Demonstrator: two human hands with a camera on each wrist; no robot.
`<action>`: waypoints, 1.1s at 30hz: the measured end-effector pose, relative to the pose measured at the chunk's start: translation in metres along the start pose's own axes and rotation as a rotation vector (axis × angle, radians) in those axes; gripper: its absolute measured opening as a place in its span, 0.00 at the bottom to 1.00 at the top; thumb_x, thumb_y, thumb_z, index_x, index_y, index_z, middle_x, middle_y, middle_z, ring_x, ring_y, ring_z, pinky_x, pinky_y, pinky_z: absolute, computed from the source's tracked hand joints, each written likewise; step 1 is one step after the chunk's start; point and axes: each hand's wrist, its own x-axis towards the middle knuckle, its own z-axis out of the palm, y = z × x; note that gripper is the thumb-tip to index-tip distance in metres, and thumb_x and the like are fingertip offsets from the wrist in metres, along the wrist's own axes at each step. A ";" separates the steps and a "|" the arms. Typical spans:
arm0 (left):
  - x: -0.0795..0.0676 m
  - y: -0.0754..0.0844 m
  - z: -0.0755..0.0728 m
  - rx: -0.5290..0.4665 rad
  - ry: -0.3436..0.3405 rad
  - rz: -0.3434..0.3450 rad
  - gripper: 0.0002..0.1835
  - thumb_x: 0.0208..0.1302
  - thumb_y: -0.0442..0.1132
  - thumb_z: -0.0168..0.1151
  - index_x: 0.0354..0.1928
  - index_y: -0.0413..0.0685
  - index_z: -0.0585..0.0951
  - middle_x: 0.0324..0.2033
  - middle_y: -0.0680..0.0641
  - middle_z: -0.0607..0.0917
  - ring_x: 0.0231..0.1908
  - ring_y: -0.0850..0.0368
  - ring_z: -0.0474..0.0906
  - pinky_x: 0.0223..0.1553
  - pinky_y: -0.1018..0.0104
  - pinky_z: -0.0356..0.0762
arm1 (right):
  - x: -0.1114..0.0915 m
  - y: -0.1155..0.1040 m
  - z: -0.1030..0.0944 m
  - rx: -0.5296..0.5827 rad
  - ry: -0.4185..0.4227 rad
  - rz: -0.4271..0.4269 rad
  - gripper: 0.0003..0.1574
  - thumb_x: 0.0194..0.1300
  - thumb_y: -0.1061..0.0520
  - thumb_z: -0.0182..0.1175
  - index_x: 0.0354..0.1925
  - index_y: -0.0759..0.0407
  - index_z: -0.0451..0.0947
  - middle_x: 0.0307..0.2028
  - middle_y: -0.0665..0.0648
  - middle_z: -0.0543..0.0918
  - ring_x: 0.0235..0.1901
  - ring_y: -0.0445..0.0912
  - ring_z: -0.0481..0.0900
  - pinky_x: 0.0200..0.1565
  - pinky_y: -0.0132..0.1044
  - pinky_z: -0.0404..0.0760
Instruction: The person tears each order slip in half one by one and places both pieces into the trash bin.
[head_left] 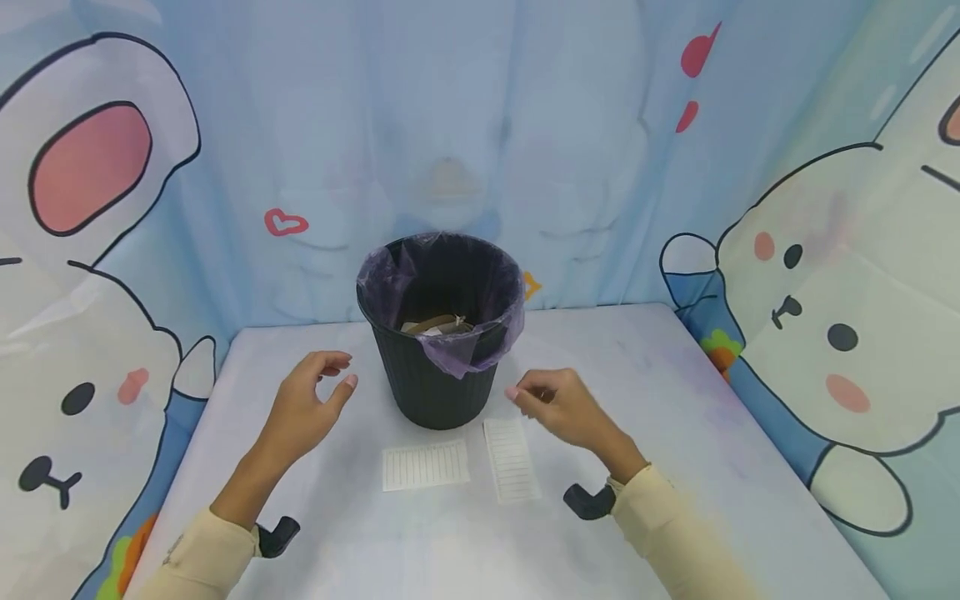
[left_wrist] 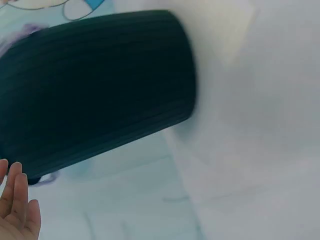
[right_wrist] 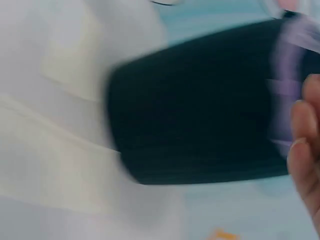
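A black ribbed waste bin point(head_left: 435, 379) stands upright on the table with a purple plastic liner point(head_left: 457, 354) folded over its rim. Crumpled brown and whitish scraps point(head_left: 438, 325) lie inside it. My left hand point(head_left: 311, 400) hovers left of the bin, fingers loosely bent and holding nothing; in the left wrist view its fingers point(left_wrist: 20, 200) reach up near the bin's rim. To the right of the bin is my right hand point(head_left: 562, 408), fingers loosely curled with the thumb near the index finger. Nothing shows in its grasp, and its fingers point(right_wrist: 302, 145) overlap the liner in the right wrist view.
Two white lined paper slips lie in front of the bin: one crosswise point(head_left: 425, 465), the other lengthwise point(head_left: 512, 460) below my right hand. A light blue cartoon-printed curtain point(head_left: 450, 108) hangs behind the white-covered table point(head_left: 600, 350) and along both sides.
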 end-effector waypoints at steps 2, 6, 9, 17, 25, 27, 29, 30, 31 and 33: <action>-0.009 -0.004 0.005 0.007 -0.016 -0.008 0.17 0.69 0.36 0.64 0.57 0.39 0.78 0.52 0.41 0.83 0.52 0.44 0.78 0.57 0.45 0.77 | -0.008 0.008 0.019 -0.036 -0.108 0.122 0.11 0.69 0.57 0.64 0.27 0.50 0.83 0.21 0.50 0.82 0.21 0.37 0.74 0.23 0.31 0.76; -0.023 -0.010 0.013 0.027 -0.024 -0.013 0.15 0.67 0.34 0.65 0.55 0.40 0.79 0.50 0.43 0.84 0.50 0.46 0.79 0.54 0.46 0.79 | -0.013 0.023 0.058 -0.121 -0.221 0.277 0.06 0.68 0.55 0.65 0.33 0.53 0.86 0.25 0.46 0.83 0.23 0.38 0.73 0.25 0.30 0.75; -0.032 -0.012 0.018 0.032 -0.025 -0.012 0.14 0.67 0.34 0.66 0.53 0.41 0.80 0.48 0.44 0.85 0.49 0.48 0.79 0.52 0.46 0.81 | -0.011 0.034 0.081 -0.188 -0.222 0.357 0.05 0.66 0.57 0.66 0.35 0.56 0.87 0.27 0.46 0.84 0.24 0.38 0.72 0.26 0.30 0.73; -0.056 -0.015 0.027 0.028 -0.062 -0.074 0.12 0.65 0.35 0.67 0.50 0.43 0.82 0.46 0.47 0.85 0.48 0.51 0.80 0.52 0.49 0.82 | -0.002 0.054 0.120 -0.340 -0.215 0.530 0.08 0.62 0.56 0.70 0.37 0.59 0.88 0.35 0.53 0.88 0.33 0.45 0.82 0.35 0.41 0.83; -0.067 -0.017 0.028 0.011 -0.061 -0.098 0.11 0.65 0.34 0.67 0.48 0.45 0.82 0.45 0.50 0.85 0.47 0.54 0.80 0.51 0.51 0.81 | 0.001 0.058 0.138 -0.387 -0.245 0.561 0.04 0.60 0.59 0.71 0.35 0.56 0.87 0.31 0.52 0.86 0.32 0.45 0.82 0.34 0.42 0.82; -0.067 -0.017 0.028 0.014 -0.062 -0.099 0.11 0.65 0.34 0.67 0.48 0.45 0.82 0.45 0.50 0.85 0.47 0.55 0.79 0.51 0.51 0.82 | 0.002 0.059 0.140 -0.395 -0.247 0.554 0.03 0.60 0.60 0.70 0.35 0.57 0.87 0.32 0.53 0.87 0.33 0.46 0.83 0.35 0.43 0.83; -0.067 -0.017 0.029 0.018 -0.066 -0.098 0.11 0.65 0.34 0.68 0.48 0.45 0.83 0.45 0.51 0.85 0.47 0.54 0.79 0.51 0.52 0.82 | 0.003 0.060 0.140 -0.393 -0.243 0.544 0.03 0.59 0.61 0.70 0.34 0.57 0.86 0.31 0.53 0.86 0.32 0.46 0.82 0.34 0.43 0.83; -0.067 -0.018 0.029 0.022 -0.069 -0.097 0.11 0.65 0.34 0.68 0.48 0.46 0.83 0.45 0.51 0.85 0.47 0.55 0.79 0.50 0.52 0.82 | 0.003 0.060 0.139 -0.386 -0.242 0.540 0.02 0.60 0.62 0.69 0.34 0.58 0.86 0.31 0.53 0.86 0.31 0.46 0.82 0.34 0.43 0.82; -0.066 -0.018 0.029 0.025 -0.072 -0.096 0.11 0.65 0.34 0.68 0.48 0.46 0.83 0.45 0.51 0.85 0.47 0.55 0.79 0.50 0.53 0.82 | 0.003 0.060 0.138 -0.386 -0.239 0.525 0.02 0.59 0.62 0.69 0.34 0.58 0.86 0.30 0.53 0.86 0.31 0.46 0.81 0.34 0.42 0.82; -0.065 -0.018 0.030 0.030 -0.083 -0.097 0.10 0.65 0.35 0.68 0.48 0.48 0.83 0.45 0.52 0.85 0.47 0.56 0.79 0.50 0.53 0.82 | 0.004 0.060 0.136 -0.364 -0.233 0.509 0.02 0.59 0.63 0.68 0.34 0.59 0.86 0.30 0.52 0.85 0.30 0.44 0.79 0.33 0.41 0.81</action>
